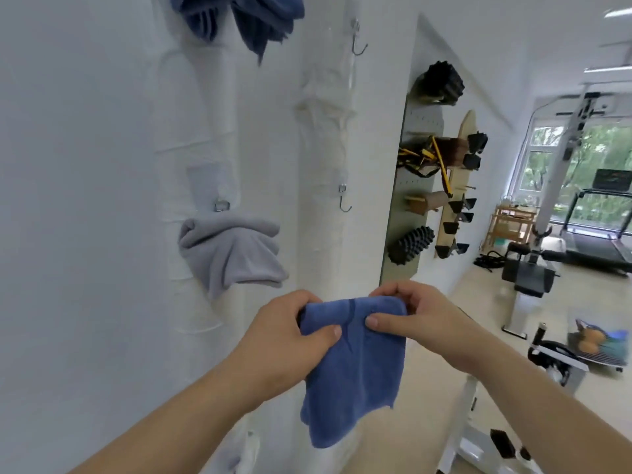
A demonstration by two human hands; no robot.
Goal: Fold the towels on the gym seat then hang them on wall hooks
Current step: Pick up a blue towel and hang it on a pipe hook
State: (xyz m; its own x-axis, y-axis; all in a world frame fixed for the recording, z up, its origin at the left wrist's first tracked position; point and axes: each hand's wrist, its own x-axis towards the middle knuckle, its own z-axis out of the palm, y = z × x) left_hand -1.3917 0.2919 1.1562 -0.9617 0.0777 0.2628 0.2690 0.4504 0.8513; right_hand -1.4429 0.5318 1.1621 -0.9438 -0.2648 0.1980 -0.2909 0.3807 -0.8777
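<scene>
A folded blue towel hangs in front of me, held up by its top edge. My left hand grips its upper left corner, thumb on the front. My right hand pinches its upper right corner. Straight ahead on the white wall, a grey towel hangs from a hook. Two bare metal hooks show to the right: a lower hook and an upper hook. Dark blue towels hang at the top edge.
A pegboard rack with black rollers and bands hangs on the wall to the right. Further right stand a black gym seat, a white machine frame, a treadmill and a basket of balls.
</scene>
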